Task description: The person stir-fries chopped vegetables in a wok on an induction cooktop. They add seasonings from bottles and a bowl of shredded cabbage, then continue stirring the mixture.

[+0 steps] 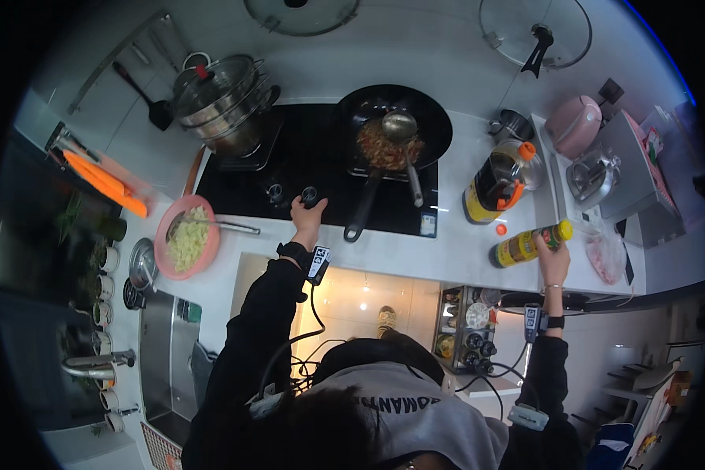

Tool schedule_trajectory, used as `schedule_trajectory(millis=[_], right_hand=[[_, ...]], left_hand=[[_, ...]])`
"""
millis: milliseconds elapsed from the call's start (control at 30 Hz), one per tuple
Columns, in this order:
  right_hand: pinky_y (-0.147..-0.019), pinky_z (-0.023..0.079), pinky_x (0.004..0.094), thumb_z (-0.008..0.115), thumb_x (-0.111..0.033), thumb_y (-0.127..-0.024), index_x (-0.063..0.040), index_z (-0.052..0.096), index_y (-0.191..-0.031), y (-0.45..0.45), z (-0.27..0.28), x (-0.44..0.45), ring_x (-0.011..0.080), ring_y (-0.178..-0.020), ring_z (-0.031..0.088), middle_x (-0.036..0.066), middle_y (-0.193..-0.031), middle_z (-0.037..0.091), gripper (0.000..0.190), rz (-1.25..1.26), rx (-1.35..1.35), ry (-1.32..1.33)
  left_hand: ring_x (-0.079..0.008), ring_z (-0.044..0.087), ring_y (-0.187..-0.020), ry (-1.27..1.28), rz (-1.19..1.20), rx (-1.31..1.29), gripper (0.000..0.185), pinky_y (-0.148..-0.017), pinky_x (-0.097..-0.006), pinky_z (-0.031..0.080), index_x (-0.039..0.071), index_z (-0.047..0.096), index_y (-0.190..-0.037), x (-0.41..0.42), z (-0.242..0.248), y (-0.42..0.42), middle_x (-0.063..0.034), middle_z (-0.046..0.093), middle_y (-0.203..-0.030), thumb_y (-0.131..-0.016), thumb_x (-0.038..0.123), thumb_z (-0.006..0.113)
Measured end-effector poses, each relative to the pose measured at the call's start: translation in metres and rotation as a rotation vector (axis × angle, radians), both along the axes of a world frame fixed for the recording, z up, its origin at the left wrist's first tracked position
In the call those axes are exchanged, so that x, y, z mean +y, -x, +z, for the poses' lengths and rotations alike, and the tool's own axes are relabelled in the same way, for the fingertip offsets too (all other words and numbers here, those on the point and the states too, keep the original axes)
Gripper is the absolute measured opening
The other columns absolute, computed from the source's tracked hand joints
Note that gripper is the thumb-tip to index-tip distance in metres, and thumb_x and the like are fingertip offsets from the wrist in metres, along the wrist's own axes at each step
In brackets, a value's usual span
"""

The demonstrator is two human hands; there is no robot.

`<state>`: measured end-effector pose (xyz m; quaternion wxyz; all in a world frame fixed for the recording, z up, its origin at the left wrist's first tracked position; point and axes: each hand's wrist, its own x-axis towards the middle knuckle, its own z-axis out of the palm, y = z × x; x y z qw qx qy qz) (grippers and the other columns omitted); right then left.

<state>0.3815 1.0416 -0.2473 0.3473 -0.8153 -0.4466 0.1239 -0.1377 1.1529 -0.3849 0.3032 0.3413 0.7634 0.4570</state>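
Note:
My left hand (307, 218) has its fingers around a control knob (309, 194) at the front of the black cooktop (241, 197). In my right hand (552, 261) is a yellow-labelled bottle (518, 246) with a yellow cap, tilted over the counter at the right. A black wok (435, 126) sits on the right burner, its handle toward me. Chopped, reddish-brown food (382, 150) lies in it, with a metal ladle (399, 126) resting on top. Between wok and bottle stands a large jug of dark sauce (493, 182) with an orange cap.
A steamer pot (223, 111) occupies the left burner. Left of the cooktop, a pink bowl (160, 235) holds chopped pale-green vegetables and a metal utensil. A small orange cap (501, 230) lies near the jug. Below the counter, a pull-out rack (467, 329) with bottles stands open.

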Motion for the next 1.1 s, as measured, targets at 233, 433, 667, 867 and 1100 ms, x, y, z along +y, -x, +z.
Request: schedule_trajectory(millis=[233,433,667,867,1100], right_hand=[[-0.071,0.050,0.0333,0.071,-0.040,-0.069,0.002,0.063,-0.094,-0.008,0.002,0.015,0.0263,-0.080,0.066,0.015,-0.086,0.068,0.050,-0.013,-0.013,0.072],[-0.067,0.049,0.0323,0.074,-0.038,-0.069,0.002,0.058,-0.099,-0.012,-0.004,0.007,0.0222,-0.072,0.064,0.011,-0.081,0.066,0.052,0.050,0.120,0.061],[-0.058,0.043,0.0269,0.082,-0.034,-0.063,0.000,0.045,-0.109,-0.020,-0.055,-0.008,0.0167,-0.072,0.053,0.006,-0.088,0.057,0.067,0.249,-0.238,-0.006],[-0.073,0.045,0.0309,0.081,-0.046,-0.060,0.005,0.040,-0.118,-0.005,-0.097,-0.016,0.0222,-0.090,0.049,0.016,-0.105,0.050,0.088,0.154,0.180,0.041],[-0.084,0.044,0.0332,0.082,-0.044,-0.061,0.008,0.026,-0.127,0.002,-0.109,-0.025,0.0253,-0.104,0.049,0.022,-0.114,0.045,0.101,0.035,0.285,0.247]], left_hand=[[-0.0249,0.060,-0.089,0.003,0.049,0.376,0.046,-0.079,-0.0314,0.046,0.000,0.059,-0.108,0.028,-0.032,0.017,-0.0137,0.062,-0.097,-0.072,0.025,0.074],[-0.0269,0.059,-0.088,-0.019,-0.049,0.495,0.047,-0.080,-0.0331,0.046,0.001,0.060,-0.109,0.026,-0.027,0.022,-0.0147,0.060,-0.099,-0.069,0.024,0.071],[-0.0269,0.059,-0.092,0.031,-0.170,0.433,0.048,-0.083,-0.0320,0.046,0.001,0.059,-0.111,0.030,-0.023,0.034,-0.0150,0.059,-0.103,-0.069,0.021,0.069],[-0.0293,0.056,-0.101,0.012,-0.218,0.361,0.052,-0.089,-0.0327,0.044,0.002,0.056,-0.117,0.028,-0.023,0.038,-0.0174,0.056,-0.109,-0.069,0.020,0.068],[-0.0354,0.044,-0.118,0.087,-0.107,0.137,0.075,-0.100,-0.0345,0.035,-0.006,0.033,-0.133,0.003,0.008,0.007,-0.0249,0.044,-0.126,-0.071,0.017,0.068]])
